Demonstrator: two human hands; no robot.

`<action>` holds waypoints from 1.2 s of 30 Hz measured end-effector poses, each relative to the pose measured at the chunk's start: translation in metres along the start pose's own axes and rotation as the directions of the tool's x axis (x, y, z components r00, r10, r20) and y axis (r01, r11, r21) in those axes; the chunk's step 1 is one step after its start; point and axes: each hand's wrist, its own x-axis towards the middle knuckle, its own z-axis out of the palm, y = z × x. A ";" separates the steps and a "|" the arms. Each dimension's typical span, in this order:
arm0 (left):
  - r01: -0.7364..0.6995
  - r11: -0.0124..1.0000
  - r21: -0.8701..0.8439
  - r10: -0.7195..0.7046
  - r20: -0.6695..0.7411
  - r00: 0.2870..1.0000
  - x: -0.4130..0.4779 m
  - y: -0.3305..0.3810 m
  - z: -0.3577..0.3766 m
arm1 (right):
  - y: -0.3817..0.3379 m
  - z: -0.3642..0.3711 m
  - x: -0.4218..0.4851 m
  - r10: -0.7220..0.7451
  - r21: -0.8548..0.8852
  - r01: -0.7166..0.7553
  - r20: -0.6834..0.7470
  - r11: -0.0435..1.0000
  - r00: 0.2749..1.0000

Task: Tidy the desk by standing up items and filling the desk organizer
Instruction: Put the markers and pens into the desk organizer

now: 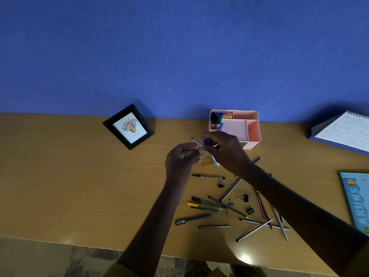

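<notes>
Toward the near right corner of the desk, loose pens and pencils lie crossed over one another, with black binder clips among them. A teal-edged book lies at the right edge.

Above the middle of the surface, both hands meet. The right hand pinches a blue pen near its upper end, and the pen slants down and to the right below the fingers. A striped pencil sticks out up and to the left from the same spot. The left hand has its fingers curled, with thumb and fingertips drawn together just beside where pen and pencil cross. Blur hides whether they grip either. A yellow block lies on the desk beneath the hands.

At the far edge stands the pink organizer, with markers upright in its far left compartment. A black picture frame is further left along that edge, and a calendar is in the far right corner.
</notes>
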 end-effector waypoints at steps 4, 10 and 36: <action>-0.027 0.991 0.133 0.034 -0.046 0.998 0.007 -0.017 -0.013 | 0.006 -0.021 0.014 0.039 -0.015 -0.042 -0.129 0.999 0.991; 0.065 0.823 0.565 -0.008 -0.103 0.995 0.016 -0.065 -0.053 | 0.026 -0.041 0.041 0.063 -0.072 -0.083 -0.244 0.994 0.968; 0.267 0.565 0.781 -0.058 -0.285 0.957 0.004 -0.127 -0.076 | 0.056 0.004 0.064 0.127 -0.352 -0.147 -0.077 0.925 0.989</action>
